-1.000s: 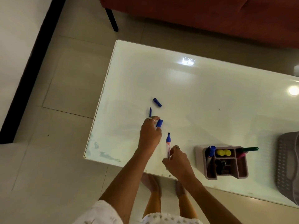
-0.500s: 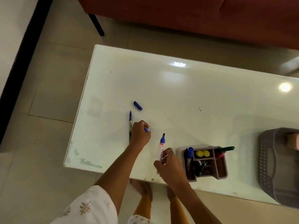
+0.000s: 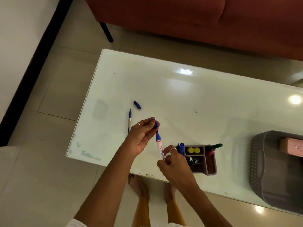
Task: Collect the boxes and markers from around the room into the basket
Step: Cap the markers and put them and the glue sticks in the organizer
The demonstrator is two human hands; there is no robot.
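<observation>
The right hand [image 3: 173, 163] grips a whiteboard marker [image 3: 159, 147] by its white barrel, fingers and thumb curled round the lower end, the blue tip end pointing up and away from the person. Just above that tip, the left hand [image 3: 141, 138] pinches a blue cap [image 3: 155, 125] between thumb and fingertips; cap and tip are very close, but contact cannot be told.

Just to the right of the right-hand grip stands a mauve desk organiser [image 3: 211, 167] on the table [image 3: 180, 99], divided into compartments. Its far middle compartment holds two round yellow things [image 3: 193, 150]. A blue-capped marker [image 3: 181, 147] stands in the compartment nearest the right hand. A green marker [image 3: 216, 146] and a pink one lean out of the far right compartment, and dark markers [image 3: 193, 161] lie in the middle one.

Well to the right of the grip, at the table's edge, sits the grey perforated basket [image 3: 257, 164], with a pink box [image 3: 291, 147] inside it at the far side.

Beyond the left-hand grip, a thin blue pen [image 3: 129, 119] lies on the table just beside the hand, and a loose blue cap [image 3: 137, 104] lies a little farther off. A red sofa [image 3: 196, 17] stands past the table.
</observation>
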